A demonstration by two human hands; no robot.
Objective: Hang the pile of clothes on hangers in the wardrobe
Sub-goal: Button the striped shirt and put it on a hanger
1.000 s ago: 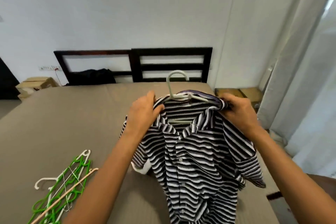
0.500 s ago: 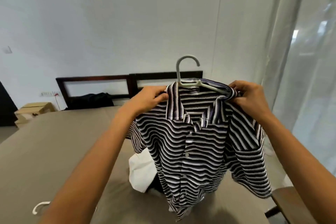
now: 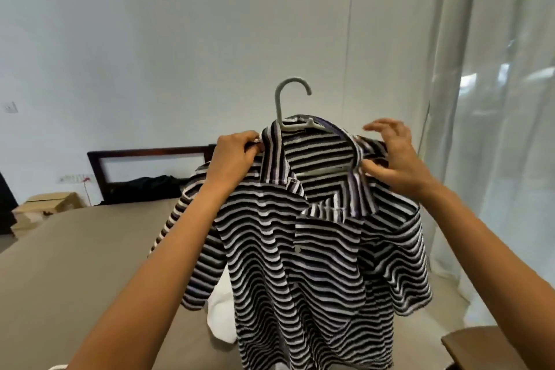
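- The striped shirt (image 3: 270, 234) hangs in the air between the two hands, on a pale hanger (image 3: 278, 105) whose hook stands up above the collar.
- The left hand (image 3: 237, 153) pinches the shirt at its shoulder, beside the collar.
- The right hand (image 3: 393, 156) is at the other shoulder, well apart from the left. Its thumb lies on the collar and its upper fingers are spread loose. I cannot tell if it really holds the cloth.
- Under the hands, behind the shirt, a white garment (image 3: 219, 309) lies on the brown bed (image 3: 75, 264), mostly hidden.
- Beyond the left hand are a dark headboard (image 3: 147, 151), a black cloth (image 3: 144, 186) and cardboard boxes (image 3: 48, 201).
- Beyond the right hand hangs a pale curtain (image 3: 495, 129); below that arm, a wooden corner (image 3: 486, 348).
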